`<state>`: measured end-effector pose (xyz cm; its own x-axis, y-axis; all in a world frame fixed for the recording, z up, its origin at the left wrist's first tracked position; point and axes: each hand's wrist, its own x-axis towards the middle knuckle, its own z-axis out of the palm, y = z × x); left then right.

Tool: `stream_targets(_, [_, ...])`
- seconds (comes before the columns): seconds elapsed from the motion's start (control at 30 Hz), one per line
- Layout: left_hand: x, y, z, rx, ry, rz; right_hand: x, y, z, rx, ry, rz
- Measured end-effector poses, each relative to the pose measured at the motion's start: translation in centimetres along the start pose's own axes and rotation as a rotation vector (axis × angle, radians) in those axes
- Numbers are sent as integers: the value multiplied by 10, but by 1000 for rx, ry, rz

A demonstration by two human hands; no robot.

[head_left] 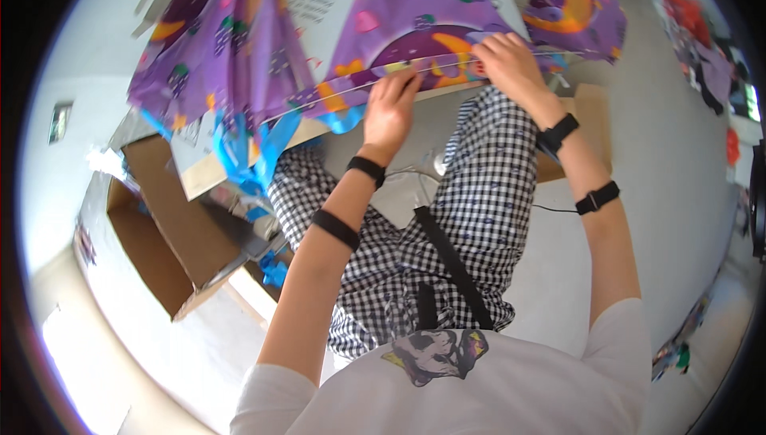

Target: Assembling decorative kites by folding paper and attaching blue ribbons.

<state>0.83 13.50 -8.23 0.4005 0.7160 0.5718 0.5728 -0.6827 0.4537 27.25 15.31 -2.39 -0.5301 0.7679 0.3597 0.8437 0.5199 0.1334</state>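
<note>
Purple printed fabric with orange moons and dark berries is spread over the table before me. A thin pale line runs along its near edge. My left hand is closed on that edge near the middle, fingertips pinching the cloth. Farther right, my right hand also grips the edge, its fingers bent over the cloth; the thumb is mostly hidden. Blue ribbon hangs in loops below the fabric to the left of my left hand.
The table shows its pale edge at the left. A brown cardboard box stands open at the lower left, with blue scraps beside it. Behind my right forearm is another cardboard piece. Coloured cloth lies at the far right.
</note>
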Motion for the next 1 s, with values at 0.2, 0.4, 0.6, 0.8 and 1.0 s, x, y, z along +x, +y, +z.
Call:
stream_targets(0.2, [0,5,-5,-3,34,-4,5,-10,-3,-60,-66,-62])
stream_targets(0.4, [1,4,-5,-3,34,3,5,-9,-2,-62,-125,-46])
stream_targets(0.6, [3,6,-6,-3,31,1,6,-3,-7,-74,-142,-67])
stream_targets(0.8, [0,2,-4,12,8,22,0,4,-9,-130,-186,-55])
stream_targets(1.0, [-2,4,-9,-32,-41,-1,2,1,-16,-70,-221,-40])
